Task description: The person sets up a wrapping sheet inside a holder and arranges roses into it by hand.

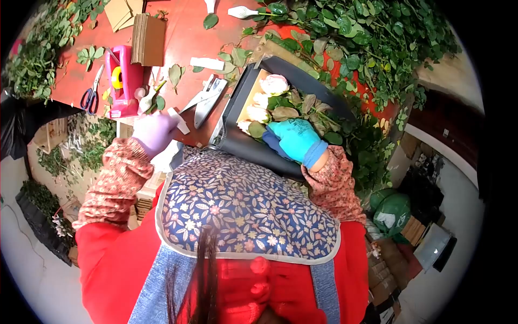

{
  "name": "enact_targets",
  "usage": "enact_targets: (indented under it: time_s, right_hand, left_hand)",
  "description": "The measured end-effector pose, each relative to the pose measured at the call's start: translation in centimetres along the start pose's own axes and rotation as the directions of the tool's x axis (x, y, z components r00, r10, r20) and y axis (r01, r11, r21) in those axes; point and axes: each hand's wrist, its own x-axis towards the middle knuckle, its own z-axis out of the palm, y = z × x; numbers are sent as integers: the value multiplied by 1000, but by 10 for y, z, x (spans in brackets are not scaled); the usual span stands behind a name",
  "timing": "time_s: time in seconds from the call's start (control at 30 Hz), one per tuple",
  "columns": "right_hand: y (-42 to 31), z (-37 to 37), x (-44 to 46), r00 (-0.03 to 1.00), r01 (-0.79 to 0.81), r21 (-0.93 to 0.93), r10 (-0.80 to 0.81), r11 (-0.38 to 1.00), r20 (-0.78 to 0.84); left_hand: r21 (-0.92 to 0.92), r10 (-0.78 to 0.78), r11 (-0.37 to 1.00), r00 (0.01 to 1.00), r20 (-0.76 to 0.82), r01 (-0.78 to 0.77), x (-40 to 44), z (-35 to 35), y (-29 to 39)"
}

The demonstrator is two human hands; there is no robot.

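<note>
My left hand (154, 133), in a purple glove, is closed at the table's front edge. A short white strip (178, 120) sticks out from its fingertips. My right hand (295, 140), in a teal glove with dark blue on the palm side, curls over the stems and leaves of several pale pink and cream roses (274, 85). The roses lie against brown cardboard (251, 101) inside a black trough (243, 141); the fingertips are partly hidden. Between my hands lies a grey-white stapler (209, 102), its jaws apart.
A pink tape dispenser (125, 81), scissors (93, 93) and a stack of cardboard pieces (148, 40) stand or lie on the red table (181, 32) at left. Another white strip (207, 63) lies behind the stapler. Leafy stems (367, 43) heap up at the right.
</note>
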Motion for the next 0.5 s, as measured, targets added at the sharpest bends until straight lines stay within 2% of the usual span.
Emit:
enact_targets:
  time_s: [0.03,0.1,0.17,0.2,0.23,0.4,0.5]
  right_hand:
    - [2,-1,-1,1000,-5,-3,5,1000,-5]
    - [-1,-2,0,1000,-7,3,6,1000,15]
    - [-7,0,1,1000,-21,-20,21,1000,20]
    - [-12,4,3,999,-32,-23,32,999,9]
    - [-15,7,5,999,-44,-25,44,999,-2]
    - [-14,-2,0,995,-94,-22,95,995,43]
    - [-12,-10,-3,994,-93,-38,95,995,52]
  left_hand:
    - [-187,68,974,948,-312,-131,10,-5,8]
    - [-395,134,868,909,-395,-300,37,-22,31]
    - [-610,288,534,804,-520,-585,54,-29,53]
    - [-703,330,469,845,-422,-534,64,-23,51]
    - [-700,295,482,850,-436,-527,72,-14,52]
    - [-835,253,415,927,-276,-361,86,-2,63]
    - [-819,256,454,932,-256,-350,92,-1,74]
